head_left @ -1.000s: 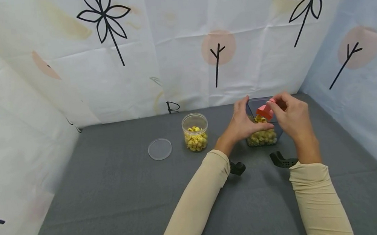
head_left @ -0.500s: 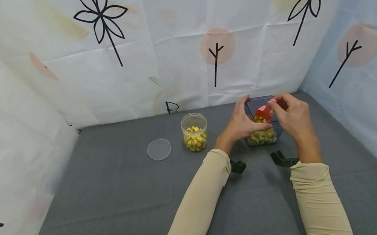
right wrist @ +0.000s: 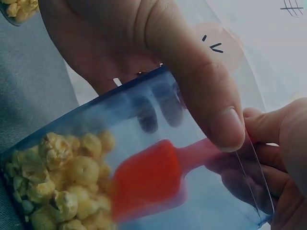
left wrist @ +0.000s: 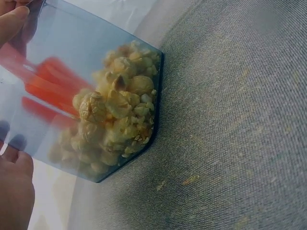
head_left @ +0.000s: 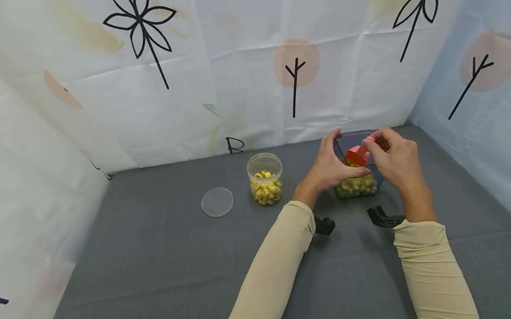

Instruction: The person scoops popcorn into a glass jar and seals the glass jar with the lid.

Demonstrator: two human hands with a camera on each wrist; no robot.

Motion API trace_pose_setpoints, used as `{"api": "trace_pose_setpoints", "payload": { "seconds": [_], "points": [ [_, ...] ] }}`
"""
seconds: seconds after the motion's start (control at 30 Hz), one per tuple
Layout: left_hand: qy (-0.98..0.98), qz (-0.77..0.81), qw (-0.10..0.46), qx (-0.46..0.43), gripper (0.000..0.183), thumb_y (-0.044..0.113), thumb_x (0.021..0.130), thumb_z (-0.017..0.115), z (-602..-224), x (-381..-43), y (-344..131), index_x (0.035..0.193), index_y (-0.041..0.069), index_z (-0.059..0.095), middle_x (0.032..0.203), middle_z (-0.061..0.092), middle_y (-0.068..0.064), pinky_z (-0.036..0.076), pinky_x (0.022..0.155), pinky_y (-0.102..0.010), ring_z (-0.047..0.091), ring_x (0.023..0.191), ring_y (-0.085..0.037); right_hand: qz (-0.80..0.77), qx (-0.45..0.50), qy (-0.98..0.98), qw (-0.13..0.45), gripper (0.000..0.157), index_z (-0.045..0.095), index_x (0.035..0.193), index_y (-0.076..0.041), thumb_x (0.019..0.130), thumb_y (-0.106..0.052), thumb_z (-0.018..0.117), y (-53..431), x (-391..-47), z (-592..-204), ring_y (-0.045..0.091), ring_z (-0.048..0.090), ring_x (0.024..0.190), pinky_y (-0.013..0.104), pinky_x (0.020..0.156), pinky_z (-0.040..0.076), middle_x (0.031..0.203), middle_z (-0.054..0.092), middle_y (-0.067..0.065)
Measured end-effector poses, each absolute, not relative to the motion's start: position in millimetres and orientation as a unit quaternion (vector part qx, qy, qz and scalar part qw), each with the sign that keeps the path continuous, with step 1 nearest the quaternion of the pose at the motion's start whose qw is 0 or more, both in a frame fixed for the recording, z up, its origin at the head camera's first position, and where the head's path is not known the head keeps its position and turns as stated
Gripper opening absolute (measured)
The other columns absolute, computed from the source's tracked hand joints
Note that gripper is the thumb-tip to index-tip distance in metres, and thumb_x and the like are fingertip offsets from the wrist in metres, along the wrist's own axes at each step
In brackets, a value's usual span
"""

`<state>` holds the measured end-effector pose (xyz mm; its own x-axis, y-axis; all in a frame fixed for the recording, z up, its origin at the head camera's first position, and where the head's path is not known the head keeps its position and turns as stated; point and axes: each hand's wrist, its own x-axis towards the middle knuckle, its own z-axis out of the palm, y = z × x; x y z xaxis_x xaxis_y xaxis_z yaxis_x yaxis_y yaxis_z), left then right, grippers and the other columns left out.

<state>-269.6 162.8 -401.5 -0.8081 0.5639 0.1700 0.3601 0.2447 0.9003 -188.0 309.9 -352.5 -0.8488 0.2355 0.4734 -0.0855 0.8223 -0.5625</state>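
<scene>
Over on the right of the table [head_left: 178, 269], a red scoop [head_left: 358, 156] is inside a clear tub [head_left: 349, 140], blade down at the popcorn [head_left: 356, 186]. Can't make out the blade's tip, the popcorn hides it, and the handle's end is lost in the right hand [head_left: 396, 159], which is pinching it. From the head view its long axis slants, handle up and right, blade down and left. Left hand [head_left: 327, 168] has the tub gripped near the rim; fingers get cut off in the left wrist view. Popcorn fills the tub's lower part. Jar [head_left: 264, 166] further left has popcorn too, round lid [head_left: 217, 202] lying near it.
</scene>
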Motion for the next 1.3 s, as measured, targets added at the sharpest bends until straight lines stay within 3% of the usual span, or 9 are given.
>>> {"api": "trace_pose_setpoints", "payload": {
  "seconds": [0.2,0.6,0.8,1.0,1.17,1.3],
  "points": [
    [0.780,0.545,0.106,0.289,0.117,0.041,0.075,0.091,-402,-269,164,0.163,0.033,0.014,0.162,0.029,0.006,0.046,0.114,-0.037,0.044,0.140,-0.016,0.288,-0.023,-0.918,0.271,0.027,0.062,0.109,0.001,0.106,-0.025,0.056,308,-186,-351,0.038,0.067,0.084,0.041,0.071,0.048,0.094,0.071,0.024],
    [0.778,0.547,0.112,0.289,0.117,0.040,0.075,0.091,-401,-268,165,0.163,0.033,0.013,0.162,0.029,0.006,0.044,0.116,-0.037,0.043,0.142,-0.015,0.291,-0.023,-0.918,0.269,0.027,0.061,0.108,0.001,0.107,-0.025,0.055,310,-186,-351,0.033,0.063,0.080,0.023,0.065,0.039,0.095,0.071,0.024],
    [0.774,0.552,0.107,0.291,0.117,0.037,0.075,0.091,-401,-268,164,0.163,0.032,0.014,0.162,0.030,0.004,0.044,0.116,-0.036,0.043,0.140,-0.016,0.263,-0.002,-0.928,0.263,0.023,0.060,0.108,0.000,0.106,-0.022,0.056,310,-186,-350,0.029,0.057,0.070,0.027,0.060,0.038,0.087,0.068,0.021],
    [0.773,0.552,0.112,0.291,0.118,0.037,0.075,0.091,-403,-269,164,0.163,0.031,0.014,0.162,0.030,0.004,0.044,0.116,-0.035,0.043,0.141,-0.015,0.281,-0.029,-0.925,0.254,0.026,0.061,0.109,0.001,0.107,-0.025,0.055,307,-183,-347,0.035,0.065,0.080,0.026,0.063,0.041,0.095,0.072,0.024],
    [0.769,0.558,0.111,0.291,0.117,0.036,0.075,0.091,-402,-269,164,0.163,0.031,0.014,0.161,0.030,0.004,0.045,0.115,-0.035,0.043,0.139,-0.015,0.275,-0.034,-0.935,0.221,0.029,0.060,0.112,0.000,0.108,-0.027,0.053,306,-182,-342,0.038,0.064,0.084,0.035,0.063,0.043,0.100,0.070,0.025],
    [0.769,0.559,0.108,0.292,0.117,0.036,0.074,0.092,-402,-270,164,0.163,0.030,0.015,0.162,0.030,0.003,0.045,0.115,-0.035,0.044,0.139,-0.016,0.286,-0.043,-0.930,0.228,0.029,0.059,0.111,0.002,0.108,-0.026,0.052,305,-182,-341,0.040,0.065,0.086,0.035,0.064,0.043,0.102,0.070,0.027]
  ]
}}
